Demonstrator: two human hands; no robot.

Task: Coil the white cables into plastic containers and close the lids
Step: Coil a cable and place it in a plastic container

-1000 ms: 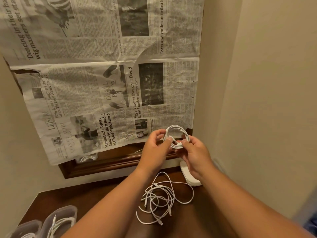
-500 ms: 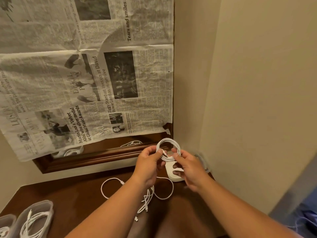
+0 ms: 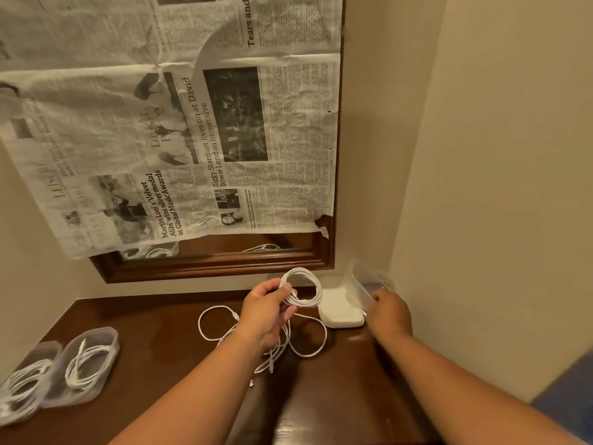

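My left hand [image 3: 268,311] pinches a coiled white cable [image 3: 305,287] and holds it above the dark wooden table [image 3: 160,319]. My right hand [image 3: 390,311] reaches to the back right corner, its fingers on a blurred clear plastic container [image 3: 365,282]. A stack of white lids [image 3: 340,308] lies just left of that hand. Several loose white cables [image 3: 288,342] lie tangled on the table under my left hand. At the front left stand two clear containers, one [image 3: 91,364] and another [image 3: 22,380], each with a coiled cable inside.
A newspaper [image 3: 179,123] covers a wood-framed mirror [image 3: 224,261] on the back wall. A beige wall [image 3: 497,187] closes the right side. Blue fabric [image 3: 568,390] shows at the lower right.
My right hand has let go of the coil and moved right to the clear container in the corner. My left hand alone now holds the coil. The view has shifted left.
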